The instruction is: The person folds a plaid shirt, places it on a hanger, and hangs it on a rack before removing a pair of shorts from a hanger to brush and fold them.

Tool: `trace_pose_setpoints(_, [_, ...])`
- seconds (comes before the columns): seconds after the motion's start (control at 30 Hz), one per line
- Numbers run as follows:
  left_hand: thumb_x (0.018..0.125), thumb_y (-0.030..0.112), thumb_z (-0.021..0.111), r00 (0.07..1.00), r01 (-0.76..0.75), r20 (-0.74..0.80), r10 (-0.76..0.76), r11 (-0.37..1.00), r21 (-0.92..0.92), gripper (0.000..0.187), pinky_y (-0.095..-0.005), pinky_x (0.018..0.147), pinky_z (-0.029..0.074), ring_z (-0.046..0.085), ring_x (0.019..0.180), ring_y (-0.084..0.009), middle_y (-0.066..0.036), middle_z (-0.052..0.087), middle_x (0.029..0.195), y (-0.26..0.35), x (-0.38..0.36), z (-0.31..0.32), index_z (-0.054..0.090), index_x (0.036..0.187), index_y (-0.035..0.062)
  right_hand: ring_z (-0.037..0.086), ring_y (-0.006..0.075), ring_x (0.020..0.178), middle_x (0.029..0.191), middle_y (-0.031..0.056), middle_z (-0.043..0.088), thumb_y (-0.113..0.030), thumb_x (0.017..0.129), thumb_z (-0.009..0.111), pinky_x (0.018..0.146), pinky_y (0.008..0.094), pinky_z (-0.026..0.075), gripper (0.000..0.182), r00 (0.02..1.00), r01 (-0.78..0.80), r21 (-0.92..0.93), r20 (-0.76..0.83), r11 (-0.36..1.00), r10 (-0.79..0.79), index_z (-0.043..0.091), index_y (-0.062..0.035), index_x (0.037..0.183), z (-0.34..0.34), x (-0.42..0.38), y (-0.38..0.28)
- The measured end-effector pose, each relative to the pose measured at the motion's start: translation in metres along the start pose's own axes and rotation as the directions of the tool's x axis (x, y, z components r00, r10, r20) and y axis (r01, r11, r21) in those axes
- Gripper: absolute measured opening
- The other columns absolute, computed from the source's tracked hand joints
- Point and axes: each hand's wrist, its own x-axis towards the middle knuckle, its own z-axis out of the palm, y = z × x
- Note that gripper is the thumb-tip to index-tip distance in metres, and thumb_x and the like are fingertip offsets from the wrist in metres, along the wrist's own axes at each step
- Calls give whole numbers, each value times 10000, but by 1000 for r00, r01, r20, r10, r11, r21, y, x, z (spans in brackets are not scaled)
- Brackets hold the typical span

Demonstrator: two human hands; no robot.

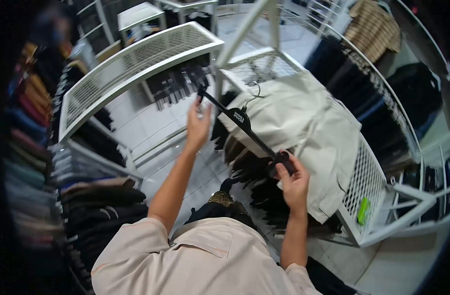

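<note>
A black clip hanger (242, 120) with a metal hook spans the space between my two hands. My left hand (198, 127) is up at its far end, fingertips pinched at the clip there. At the near end, the thumb and fingers of my right hand (295, 183) close round the other clip. Under and beside the hanger, an off-white garment (328, 142), which looks like trousers, lies spread over a white mesh-topped rack (370, 189). No cloth hangs from the hanger's clips.
A bright green object (363, 211) lies on the mesh near the rack's right corner. Another white mesh rack (136, 59) stands at left. Dark clothes (104, 201) hang low on the left, and a rail of dark trousers (362, 93) curves along the right. A blurred person (50, 29) is at upper left.
</note>
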Motion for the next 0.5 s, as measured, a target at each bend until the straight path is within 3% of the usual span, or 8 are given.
trace_pose_setpoints(0.07, [1035, 311, 661, 886, 406, 387, -256, 830, -382, 643, -312, 835, 558, 666, 944, -177, -133, 656, 1198, 39, -45, -48, 399, 1539, 10, 607, 57, 877, 1039, 22, 686, -13, 973, 702, 767, 205, 497, 394, 998, 43, 42, 50, 998, -45, 621, 14, 1358, 49, -6, 10])
trace_pose_setpoints(0.1, [1031, 278, 667, 840, 506, 453, -298, 732, -457, 689, -308, 792, 577, 672, 908, -162, -133, 654, 1204, 46, -64, -62, 332, 1576, 22, 604, 46, 856, 1009, 14, 691, -4, 954, 717, 732, 200, 495, 392, 997, 16, -72, 70, 997, -11, 647, 0, 1339, 69, -9, 18])
trace_pose_setpoints(0.13, [1027, 245, 674, 790, 594, 522, -322, 616, -518, 744, -303, 749, 595, 679, 871, -148, -132, 652, 1209, 51, -77, -74, 266, 1613, 34, 606, 39, 851, 984, 27, 704, -7, 935, 732, 719, 203, 506, 413, 996, -1, -62, 91, 998, 7, 657, -1, 1341, 91, -11, 29])
trace_pose_setpoints(0.2, [1008, 163, 696, 774, 628, 451, -445, 634, -452, 802, -310, 753, 620, 693, 904, -158, -145, 646, 1223, 54, -89, -96, 211, 1637, 57, 636, 82, 1005, 1138, 71, 713, -4, 956, 713, 864, 249, 529, 450, 979, -41, -161, 192, 986, 72, 615, 13, 1394, 125, -15, 45])
trace_pose_setpoints(0.27, [965, 78, 731, 774, 630, 397, -494, 537, -560, 860, -344, 747, 639, 714, 911, -201, -171, 633, 1255, 23, -91, -113, 198, 1641, 66, 659, 119, 1028, 1169, 127, 726, -29, 939, 738, 868, 268, 539, 503, 950, 188, -221, 289, 957, -119, 597, 10, 1420, 158, -15, 70])
trace_pose_setpoints(0.33, [951, 48, 736, 744, 647, 357, -565, 477, -594, 876, -358, 744, 645, 721, 907, -224, -176, 628, 1271, -8, -84, -135, 197, 1641, 69, 693, 198, 1052, 1190, 199, 714, -65, 956, 708, 904, 316, 543, 477, 908, 213, -205, 403, 955, -116, 595, 24, 1411, 187, -13, 82])
trace_pose_setpoints(0.4, [945, 32, 735, 726, 655, 312, -612, 481, -582, 887, -366, 758, 650, 730, 879, -239, -184, 624, 1276, -38, -74, -153, 181, 1638, 43, 712, 184, 987, 1106, 188, 740, -72, 969, 677, 865, 316, 553, 440, 889, 277, -197, 424, 940, -173, 610, 26, 1393, 218, -4, 106])
trace_pose_setpoints(0.5, [974, 55, 705, 748, 627, 234, -621, 546, -556, 815, -357, 771, 640, 734, 861, -235, -179, 640, 1246, -85, -50, -170, 211, 1620, -6, 748, 299, 869, 1011, 227, 737, -115, 975, 651, 785, 364, 570, 443, 904, 226, -368, 425, 902, -53, 611, 10, 1398, 267, 16, 140])
